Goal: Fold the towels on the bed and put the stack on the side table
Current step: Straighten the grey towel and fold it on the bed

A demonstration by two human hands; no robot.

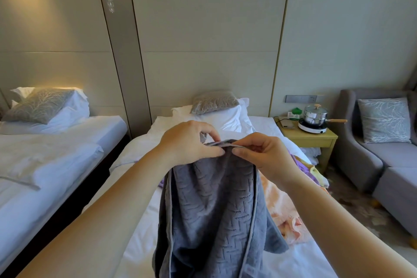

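Observation:
A grey-blue towel (214, 205) with a raised zigzag pattern hangs in the air over the white bed (140, 221). My left hand (189, 142) pinches its top edge, and my right hand (261, 153) pinches the same edge right beside it, thumbs nearly touching. The cloth drapes down in folds to the bottom of the view. On the bed to the right lie a peach towel (279, 203) and, further back, a purple towel (297, 162) and a yellow one (316, 171), partly hidden by my right arm. The wooden side table (313, 137) stands at the bed's right.
A steel pot (316, 115) on a white hotplate (312, 128), a green item and a flat device sit on the side table. A grey sofa (383, 160) with a cushion stands at the right. A second bed (45, 153) lies on the left. Pillows (223, 117) lean at the headboard.

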